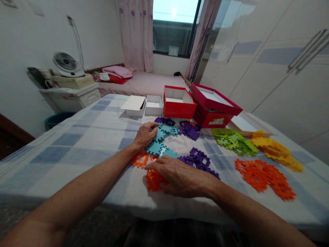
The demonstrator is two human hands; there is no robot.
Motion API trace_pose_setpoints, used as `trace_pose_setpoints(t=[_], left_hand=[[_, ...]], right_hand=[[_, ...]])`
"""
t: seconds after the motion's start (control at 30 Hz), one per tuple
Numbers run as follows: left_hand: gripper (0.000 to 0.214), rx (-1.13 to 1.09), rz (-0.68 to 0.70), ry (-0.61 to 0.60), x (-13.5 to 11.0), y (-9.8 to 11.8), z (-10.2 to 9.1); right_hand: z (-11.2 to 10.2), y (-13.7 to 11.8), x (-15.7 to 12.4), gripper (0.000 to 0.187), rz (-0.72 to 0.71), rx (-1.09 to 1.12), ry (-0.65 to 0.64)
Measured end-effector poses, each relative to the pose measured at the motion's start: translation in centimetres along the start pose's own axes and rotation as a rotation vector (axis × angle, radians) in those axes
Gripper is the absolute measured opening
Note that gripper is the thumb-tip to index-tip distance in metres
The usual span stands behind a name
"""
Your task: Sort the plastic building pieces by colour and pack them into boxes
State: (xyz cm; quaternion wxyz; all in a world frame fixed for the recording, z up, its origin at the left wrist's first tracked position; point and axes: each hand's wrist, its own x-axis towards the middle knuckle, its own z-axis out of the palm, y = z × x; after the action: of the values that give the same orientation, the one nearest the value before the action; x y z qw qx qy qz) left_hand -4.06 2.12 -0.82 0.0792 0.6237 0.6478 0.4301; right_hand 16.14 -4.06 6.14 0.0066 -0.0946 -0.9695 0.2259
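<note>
My left hand (146, 134) rests at the left edge of a spread of teal interlocking plastic tiles (156, 148). Its fingers are bent and a little apart, touching the tiles. Lower down, my right hand (180, 175) is closed round some orange interlocking tiles (154, 180) near the front of the table; its palm hides part of them. One more orange tile (140, 160) lies flat between my two forearms. Purple tiles (196, 158) lie just beyond my right hand, and another purple group (189, 130) sits behind the teal ones.
At right lie piles of green (231, 141), yellow (276, 151) and orange tiles (264, 176). Along the back stand a white box with a tilted lid (135, 104), an open white box (153, 109), an open red box (178, 109) and a dark red box (212, 118). A checked cloth (84, 154) covers the table.
</note>
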Motion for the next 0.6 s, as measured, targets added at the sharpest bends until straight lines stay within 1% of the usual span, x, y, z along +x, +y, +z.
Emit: trace_pose_setpoints(t=[0.2, 0.3, 0.47, 0.6], left_hand=[[0.034, 0.011, 0.001, -0.014, 0.0, 0.1, -0.1], [0.034, 0.012, 0.000, -0.014, 0.0, 0.1, -0.1], [0.036, 0.006, -0.005, -0.038, -0.1, 0.4, -0.3], [0.041, 0.022, -0.024, -0.069, -0.2, 0.5, -0.5]], right_hand=[[-0.5, 0.1, 0.5, 0.027, 0.005, -0.040, -0.042], [-0.3, -0.3, 0.3, 0.022, -0.020, -0.072, -0.027], [1.1, -1.1, -1.4, 0.019, -0.034, -0.158, 0.110], [2.7, -1.0, -3.2, 0.025, -0.062, -0.137, 0.244]])
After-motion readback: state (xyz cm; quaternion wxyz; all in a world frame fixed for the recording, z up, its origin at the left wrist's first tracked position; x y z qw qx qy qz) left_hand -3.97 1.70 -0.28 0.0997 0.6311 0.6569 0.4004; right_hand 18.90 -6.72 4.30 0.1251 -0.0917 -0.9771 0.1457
